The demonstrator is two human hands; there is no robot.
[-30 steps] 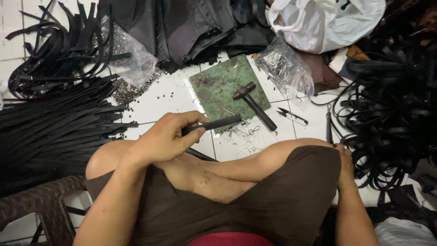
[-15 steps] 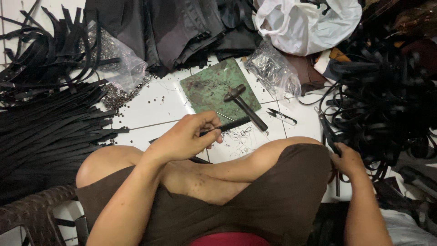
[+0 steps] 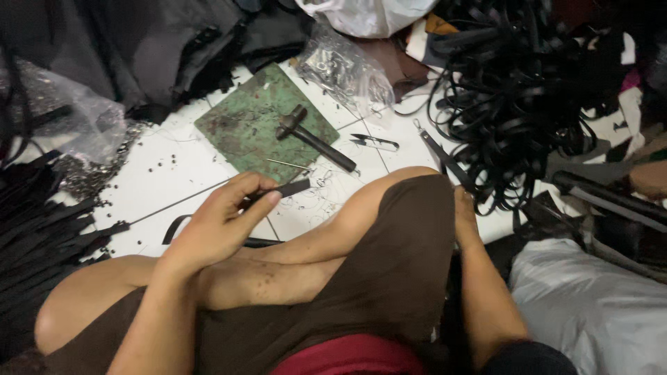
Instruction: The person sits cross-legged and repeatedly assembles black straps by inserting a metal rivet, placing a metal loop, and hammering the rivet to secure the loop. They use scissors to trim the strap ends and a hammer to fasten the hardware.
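My left hand (image 3: 219, 226) rests over my bent knee and pinches one end of a short black strap (image 3: 288, 189) between thumb and fingers. The strap's tip points toward a green cutting mat (image 3: 236, 128). A black hammer (image 3: 314, 139) lies across the mat's right corner. My right hand (image 3: 464, 212) is low beside my right knee, partly hidden by it. It is closed on a long thin black strap with a metal clasp (image 3: 439, 151) that runs up across the white tiles.
Small thread snips (image 3: 376, 142) lie right of the hammer. A clear bag of metal rings (image 3: 340, 62) sits behind them. Tangled black straps (image 3: 528, 97) fill the right, flat strap bundles (image 3: 42, 229) the left. A grey bag (image 3: 590, 305) lies at lower right.
My right hand has come into view beside my knee and taken hold of the clasp strap. My left hand keeps its short strap. The view has swung rightward.
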